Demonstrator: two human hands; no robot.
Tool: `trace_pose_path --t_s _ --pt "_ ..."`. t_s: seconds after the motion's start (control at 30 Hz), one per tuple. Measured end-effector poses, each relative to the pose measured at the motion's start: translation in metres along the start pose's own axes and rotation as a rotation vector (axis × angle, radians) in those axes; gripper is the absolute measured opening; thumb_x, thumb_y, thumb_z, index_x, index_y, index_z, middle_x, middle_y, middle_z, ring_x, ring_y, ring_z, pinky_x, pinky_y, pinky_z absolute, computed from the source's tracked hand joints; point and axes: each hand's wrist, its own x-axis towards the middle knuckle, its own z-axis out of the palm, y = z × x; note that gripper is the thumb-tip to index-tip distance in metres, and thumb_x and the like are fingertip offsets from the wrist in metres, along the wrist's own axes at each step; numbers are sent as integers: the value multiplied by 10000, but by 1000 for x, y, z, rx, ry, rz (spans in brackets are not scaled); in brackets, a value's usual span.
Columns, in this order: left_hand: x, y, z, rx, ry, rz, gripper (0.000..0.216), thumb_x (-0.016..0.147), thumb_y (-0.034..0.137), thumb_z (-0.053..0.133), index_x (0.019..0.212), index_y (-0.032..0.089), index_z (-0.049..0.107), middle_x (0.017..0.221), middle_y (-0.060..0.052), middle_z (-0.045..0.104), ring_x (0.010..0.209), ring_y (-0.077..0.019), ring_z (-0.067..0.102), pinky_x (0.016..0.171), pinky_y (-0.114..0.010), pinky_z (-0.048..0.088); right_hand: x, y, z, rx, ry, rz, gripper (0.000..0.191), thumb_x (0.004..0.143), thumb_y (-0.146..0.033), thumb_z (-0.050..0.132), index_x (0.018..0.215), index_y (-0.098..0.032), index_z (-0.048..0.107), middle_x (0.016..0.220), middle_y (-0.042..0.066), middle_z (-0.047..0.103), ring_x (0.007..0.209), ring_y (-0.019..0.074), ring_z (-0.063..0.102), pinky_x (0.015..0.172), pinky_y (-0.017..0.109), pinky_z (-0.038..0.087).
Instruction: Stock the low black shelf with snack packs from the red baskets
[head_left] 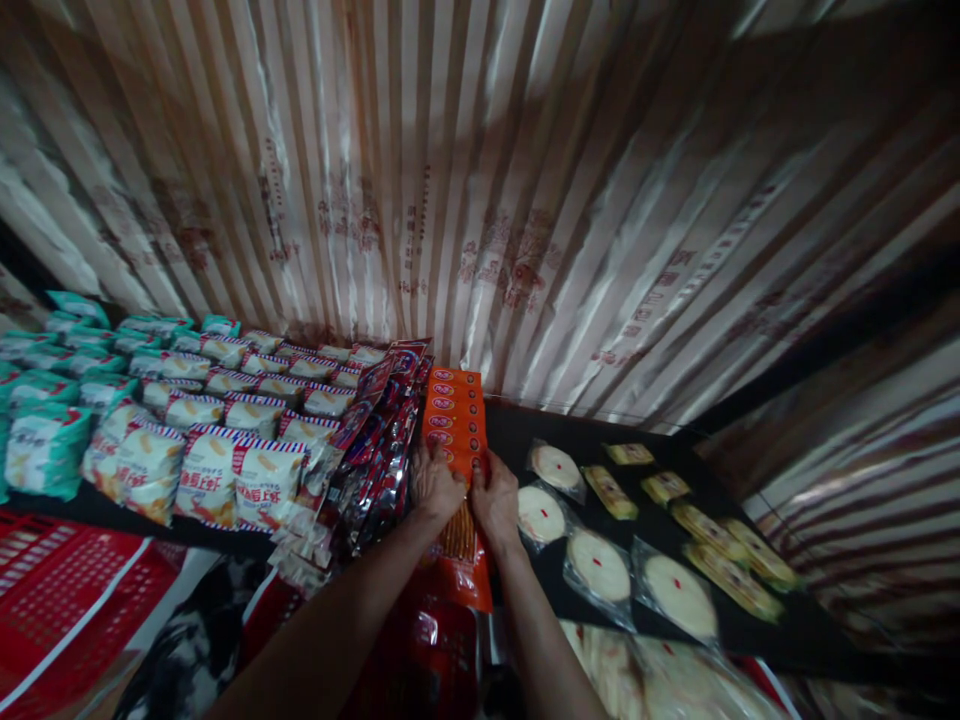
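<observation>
Orange packets lie overlapped in a column on the dark shelf, against the back wall. Both hands are on the nearest one, an orange snack packet whose clear window shows thin brown sticks. My left hand is closed on its left side, and my right hand grips the right edge with the thumb on top. Some fingers are hidden under or behind the packet. Just left of my left hand is a pile of shiny dark red and purple packets.
Rows of white snack bags and green bags fill the left side. Round pale cakes in clear wrap and small yellow packets lie to the right. A red basket stands low left. Pleated printed sheeting hangs behind.
</observation>
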Motion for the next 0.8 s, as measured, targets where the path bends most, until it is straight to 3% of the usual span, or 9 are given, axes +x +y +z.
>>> trace_pose_path --t_s 0.33,0.8 --pt "-10 3 -2 107 35 87 587 773 194 479 1330 33 383 1426 -209 327 1338 -294 268 1108 -417 211 -4 3 -4 7 29 -26 533 825 -328 366 1220 8 488 1218 242 549 1140 286 510 983 441 395" --pt "1 7 -7 25 -15 -60 591 774 239 453 1331 50 393 1401 -192 379 1279 -300 374 1058 -397 314 5 9 -1 77 -24 105 547 837 -389 380 1251 -47 483 1204 206 583 1119 269 547 967 426 412"
